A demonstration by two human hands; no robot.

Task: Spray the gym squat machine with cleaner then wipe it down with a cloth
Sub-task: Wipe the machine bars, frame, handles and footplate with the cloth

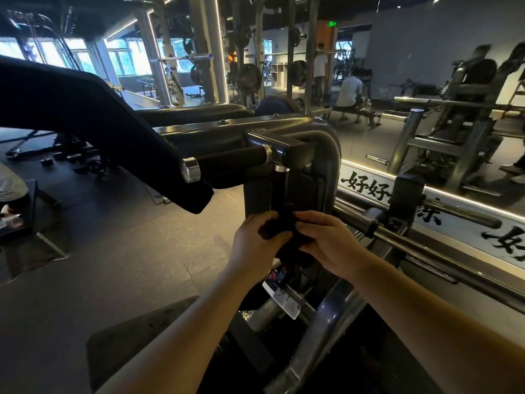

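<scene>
Hands: left hand (255, 237) and right hand (331, 243) both pinch the cloth (279, 230), bunched between them.
Cloth place: mid-frame, just before the squat machine (321, 129) upright, at 6 o'clock from its handle (230, 162).
Axis: seemingly 12-to-6, tail hanging toward 6; dark on dark.
Risk: the loose tail could snag on the frame; a bunched wad would wipe patchily.

The floor (127, 237) is covered in dark speckled matting, lit paler towards the middle. The squat machine (326, 166) is carried on it, with its upright post planted near the centre. A low metal-framed platform (32, 211) is set on it at the left edge. Small dark pieces of equipment (93, 166) are scattered further back, and a weight bench (355, 112) is stood far behind.
</scene>
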